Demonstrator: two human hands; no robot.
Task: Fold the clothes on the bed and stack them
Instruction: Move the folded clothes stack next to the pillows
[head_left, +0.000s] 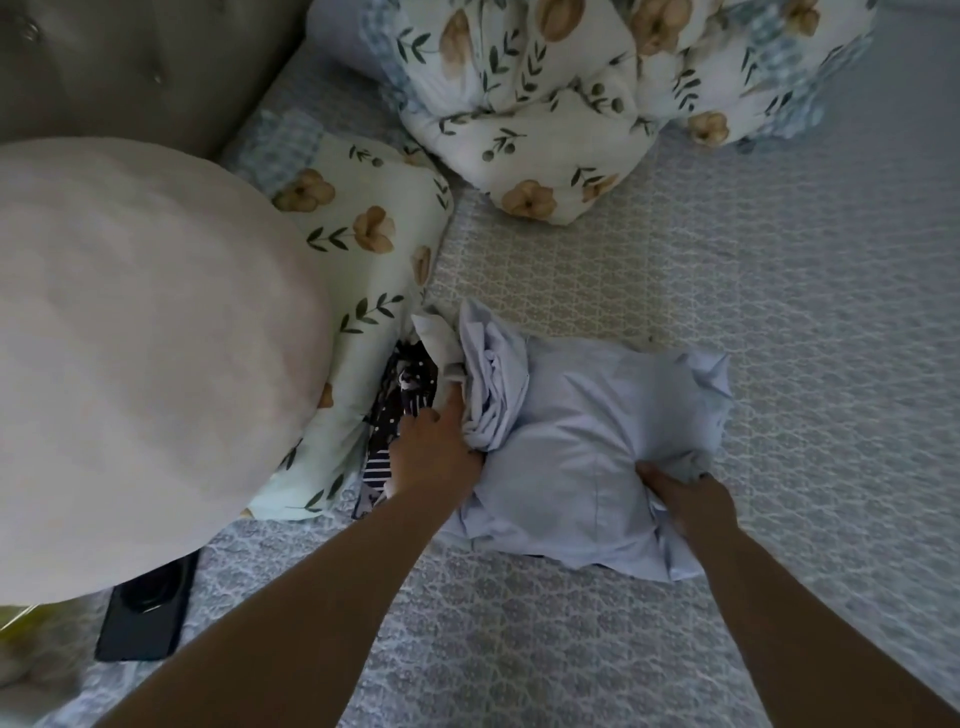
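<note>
A pale blue garment (582, 447) lies partly folded on the patterned bedspread (727, 291), bunched up at its left edge. My left hand (434, 452) grips that bunched left side, fingers curled into the cloth. My right hand (685, 493) pinches the fabric at the lower right corner. A dark garment with dots and stripes (400, 410) lies just left of the blue one, partly under my left hand and tucked against a floral pillow. A white piece of cloth (439, 338) pokes out above it.
A large plain cream pillow (130, 353) fills the left. A floral pillow (363, 270) lies beside it, and a floral duvet (571, 104) is heaped at the top. A black phone (148, 618) lies at the lower left. An upholstered headboard (130, 62) stands at the top left.
</note>
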